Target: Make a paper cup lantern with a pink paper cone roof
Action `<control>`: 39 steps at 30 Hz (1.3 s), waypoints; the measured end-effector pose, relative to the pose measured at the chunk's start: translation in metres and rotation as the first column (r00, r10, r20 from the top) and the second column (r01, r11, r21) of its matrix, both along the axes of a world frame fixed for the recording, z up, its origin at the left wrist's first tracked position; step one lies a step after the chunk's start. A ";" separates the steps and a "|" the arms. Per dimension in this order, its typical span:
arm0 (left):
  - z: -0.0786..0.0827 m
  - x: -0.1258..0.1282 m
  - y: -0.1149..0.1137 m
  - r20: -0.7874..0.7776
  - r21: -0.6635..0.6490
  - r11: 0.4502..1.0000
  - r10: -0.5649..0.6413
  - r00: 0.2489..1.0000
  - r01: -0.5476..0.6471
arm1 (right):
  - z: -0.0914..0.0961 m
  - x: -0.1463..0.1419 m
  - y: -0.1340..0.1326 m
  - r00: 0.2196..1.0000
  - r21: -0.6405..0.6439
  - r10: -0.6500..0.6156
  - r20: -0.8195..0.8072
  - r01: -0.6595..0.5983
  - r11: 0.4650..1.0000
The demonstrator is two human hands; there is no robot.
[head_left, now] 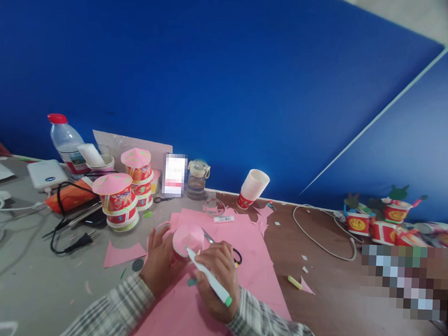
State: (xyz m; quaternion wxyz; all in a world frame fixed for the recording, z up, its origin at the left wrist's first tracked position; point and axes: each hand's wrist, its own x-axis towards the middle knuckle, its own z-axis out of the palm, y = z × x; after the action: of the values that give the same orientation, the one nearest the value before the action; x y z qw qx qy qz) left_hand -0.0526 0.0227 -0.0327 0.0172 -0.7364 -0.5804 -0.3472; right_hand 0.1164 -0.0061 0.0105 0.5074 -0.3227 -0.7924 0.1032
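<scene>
My left hand (159,258) is wrapped round a red paper cup that carries a pink paper cone (188,240) on top. In my right hand (219,277) is a white marker with a green end (213,284), its tip touching or very close to the cone. Both hands are over a large pink paper sheet (256,283). Scissors (238,256) lie partly hidden behind my right hand. At the left stand stacked red cups with pink cone tops (114,183), the cones marked in green. A glue stick (223,219) lies at the sheet's far edge.
Behind the sheet stand a water bottle (197,179) and a tilted stack of paper cups (253,186). A plastic bottle (67,144), a power bank (47,174) and a plug with its cable (83,240) are at the left. Decorated cups (358,223) stand at the right, and a white cable (319,246) curves nearby.
</scene>
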 end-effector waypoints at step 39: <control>0.001 -0.001 0.001 0.018 -0.012 1.000 0.007 1.000 -0.006 | 0.004 0.002 -0.001 0.998 0.004 -0.050 -0.047 0.050 0.999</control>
State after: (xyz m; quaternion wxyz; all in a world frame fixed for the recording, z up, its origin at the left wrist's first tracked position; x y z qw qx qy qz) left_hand -0.0532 0.0236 -0.0319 0.0087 -0.7315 -0.5850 -0.3502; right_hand 0.1185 -0.0072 0.0141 0.5291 -0.3385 -0.7721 0.0960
